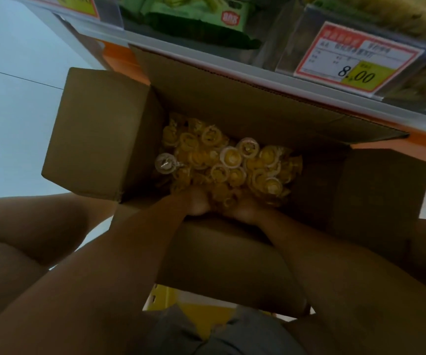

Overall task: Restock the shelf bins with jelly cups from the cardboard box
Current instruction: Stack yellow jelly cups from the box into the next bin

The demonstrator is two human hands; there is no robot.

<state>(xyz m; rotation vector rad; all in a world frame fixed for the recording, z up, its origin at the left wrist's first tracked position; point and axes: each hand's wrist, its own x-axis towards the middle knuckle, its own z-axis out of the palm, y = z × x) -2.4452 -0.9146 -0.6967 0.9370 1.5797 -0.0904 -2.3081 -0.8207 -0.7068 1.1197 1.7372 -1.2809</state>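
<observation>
Grip unclear: left hand (198,204) and right hand (245,211), side by side, sink fingers-deep into small yellow plastic jelly cups (229,161) heaped against the open brown cardboard box (232,103)'s near wall, perhaps scooping them.

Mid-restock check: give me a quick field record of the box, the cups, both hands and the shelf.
box: cardboard box, flaps open, in front of the shelf
contents: yellow jelly cups, loose heap
left hand: left hand inside the box, at the near edge of the heap
right hand: right hand inside the box, close beside the left
grip: fingers buried among cups; cannot tell if closed on any
shelf items: price tag reading 8.00; green packets
</observation>
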